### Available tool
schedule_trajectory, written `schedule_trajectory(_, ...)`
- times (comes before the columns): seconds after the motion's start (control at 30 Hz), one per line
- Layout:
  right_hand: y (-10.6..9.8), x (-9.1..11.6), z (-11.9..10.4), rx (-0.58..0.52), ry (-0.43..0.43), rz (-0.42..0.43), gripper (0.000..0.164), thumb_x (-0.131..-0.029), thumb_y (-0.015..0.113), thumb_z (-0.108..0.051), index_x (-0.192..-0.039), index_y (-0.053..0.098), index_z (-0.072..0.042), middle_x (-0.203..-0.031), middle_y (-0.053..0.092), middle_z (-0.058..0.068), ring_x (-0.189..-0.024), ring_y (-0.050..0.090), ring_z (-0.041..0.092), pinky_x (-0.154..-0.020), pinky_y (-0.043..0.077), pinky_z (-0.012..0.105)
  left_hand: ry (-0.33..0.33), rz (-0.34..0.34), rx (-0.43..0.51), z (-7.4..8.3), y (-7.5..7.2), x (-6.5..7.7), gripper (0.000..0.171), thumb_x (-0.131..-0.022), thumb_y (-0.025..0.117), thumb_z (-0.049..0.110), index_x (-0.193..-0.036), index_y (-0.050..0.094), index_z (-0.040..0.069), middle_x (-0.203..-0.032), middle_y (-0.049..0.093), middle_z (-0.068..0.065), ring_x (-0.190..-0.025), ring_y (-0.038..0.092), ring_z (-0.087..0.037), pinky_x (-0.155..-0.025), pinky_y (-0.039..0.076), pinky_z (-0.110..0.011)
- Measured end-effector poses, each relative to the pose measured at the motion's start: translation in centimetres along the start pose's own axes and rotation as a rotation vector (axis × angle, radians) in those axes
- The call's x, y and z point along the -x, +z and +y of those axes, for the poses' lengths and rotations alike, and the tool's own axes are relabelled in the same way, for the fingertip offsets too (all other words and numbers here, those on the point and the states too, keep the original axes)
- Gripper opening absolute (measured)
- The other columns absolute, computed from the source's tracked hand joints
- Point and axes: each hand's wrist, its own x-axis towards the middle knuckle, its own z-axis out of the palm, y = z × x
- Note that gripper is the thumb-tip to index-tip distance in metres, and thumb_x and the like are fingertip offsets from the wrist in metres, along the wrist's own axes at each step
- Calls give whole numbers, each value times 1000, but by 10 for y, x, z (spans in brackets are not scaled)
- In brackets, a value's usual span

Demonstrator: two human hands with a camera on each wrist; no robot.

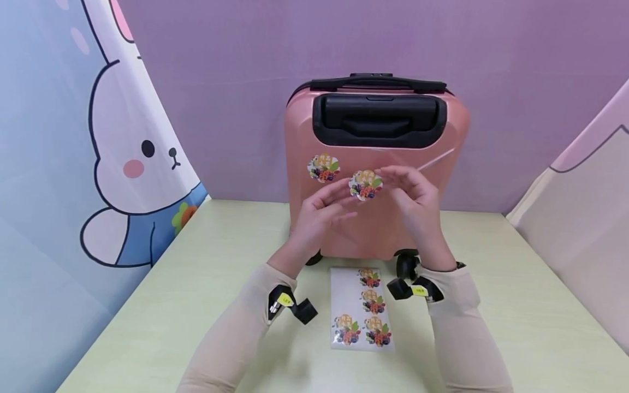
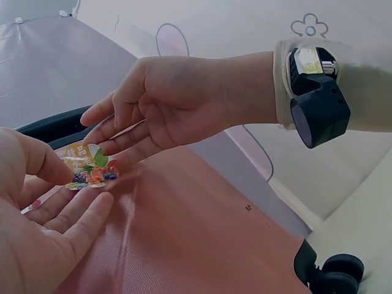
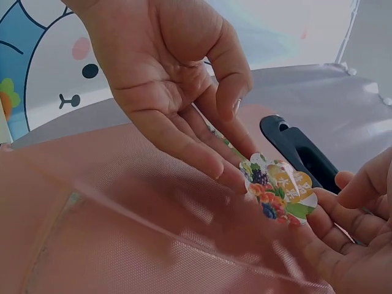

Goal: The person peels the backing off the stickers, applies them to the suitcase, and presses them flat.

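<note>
We see a fruit sticker (image 1: pixel 366 186) pinched at its edges by the left hand (image 1: pixel 321 214) and right hand (image 1: pixel 417 203), before a pink suitcase (image 1: pixel 375 237). Our pale tabletop (image 1: pixel 236 240) supports the suitcase; behind is a purple backdrop (image 1: pixel 221 109), with a rabbit-printed panel (image 1: pixel 115 169) leftward.

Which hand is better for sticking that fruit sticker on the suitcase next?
Probably the right hand: it touches the fruit sticker and is in front of the sticker-free side of the suitcase. The left hand touches it too, but is nearer the stuck-on sticker.
</note>
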Motion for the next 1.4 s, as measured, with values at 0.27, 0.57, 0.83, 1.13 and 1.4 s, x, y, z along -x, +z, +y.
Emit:
schedule_trajectory(0.27,3,-5,1,7,-73,-15,26,-90,47,17,-111,62,15,-109,71,-4,-105,66,12,-93,52,24,-8,20,36,2,4,-4,49,-97,48,-8,-145,47,-1,-136,55,-22,-126,55,-34,-95,53,-38)
schedule_trajectory(0.57,6,-7,2,73,-111,-35,30,-88,45,18,-113,62,14,-116,66,23,-106,66,17,-95,51,25,7,12,28,2,6,-7,57,-94,43,-12,-149,41,0,-147,48,-18,-131,51,-31,-101,49,-40)
schedule_trajectory(0.83,8,-7,2,129,-129,-48,34,-86,46,19,-115,63,12,-118,65,23,-110,65,24,-98,50,27,5,16,37,2,7,-9,59,-94,43,-13,-151,40,2,-147,48,-18,-131,51,-30,-101,49,-39)
schedule_trajectory(1.13,11,-5,6,130,-154,-66,37,-85,45,23,-116,63,14,-120,64,23,-112,62,8,-101,48,31,-6,20,37,2,7,-11,59,-93,43,-12,-151,40,2,-149,47,-17,-132,50,-30,-103,48,-40)
schedule_trajectory(1.4,11,-4,10,148,-218,-79,39,-82,44,26,-114,63,14,-119,65,24,-115,60,6,-102,48,36,-14,14,34,4,9,-11,59,-93,43,-12,-151,40,1,-150,46,-16,-132,49,-29,-104,47,-40)
